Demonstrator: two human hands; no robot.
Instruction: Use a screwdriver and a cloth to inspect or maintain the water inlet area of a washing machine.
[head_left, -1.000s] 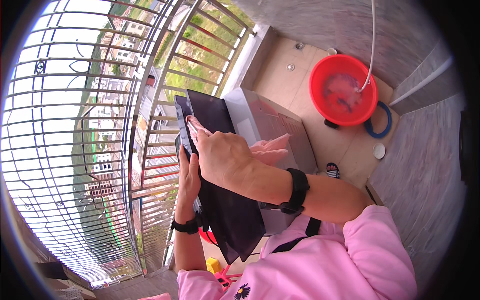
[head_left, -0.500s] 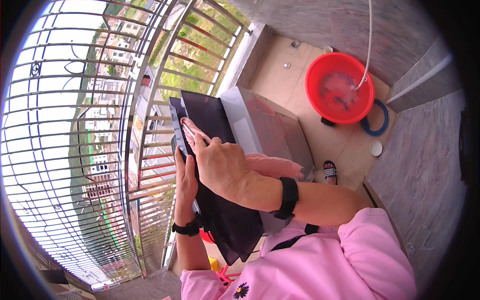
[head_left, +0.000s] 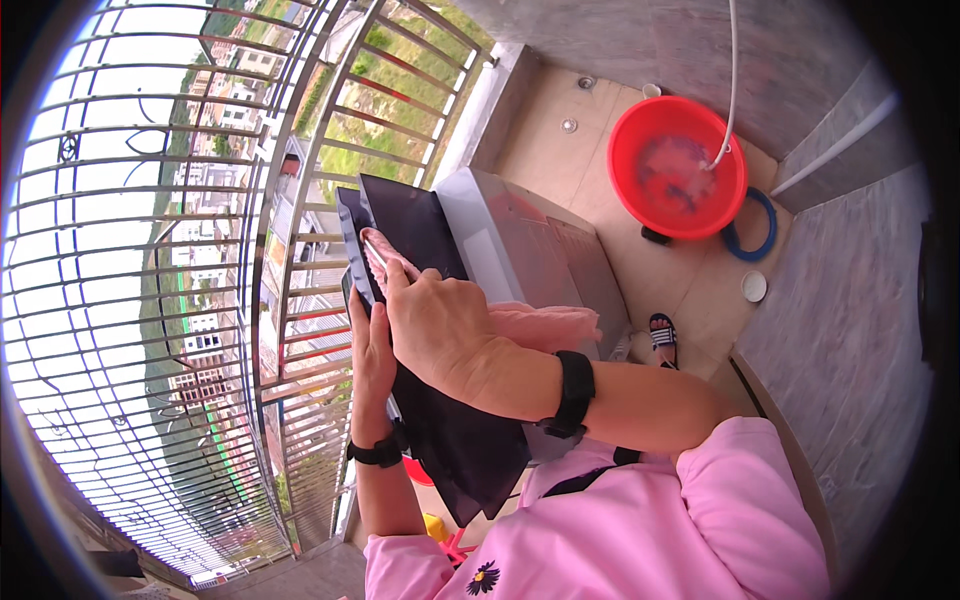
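Observation:
My right hand grips a pink cloth, one folded end lying with a slim metal strip along the edge of a dark, angled panel; the loose end trails to the right beyond my wrist. My left hand holds the panel's left side, thumb upward, its other fingers partly hidden. The panel rests against a pale grey boxy appliance.
A metal railing runs along the left, with buildings and greenery beyond. At upper right are a red basin fed by a white hose, a blue ring and a white bowl. A sandaled foot stands beside the appliance.
The whole view has shifted slightly. My right hand is a little further left, and the trailing cloth lies flatter and further right than one second ago. Both hands keep their holds.

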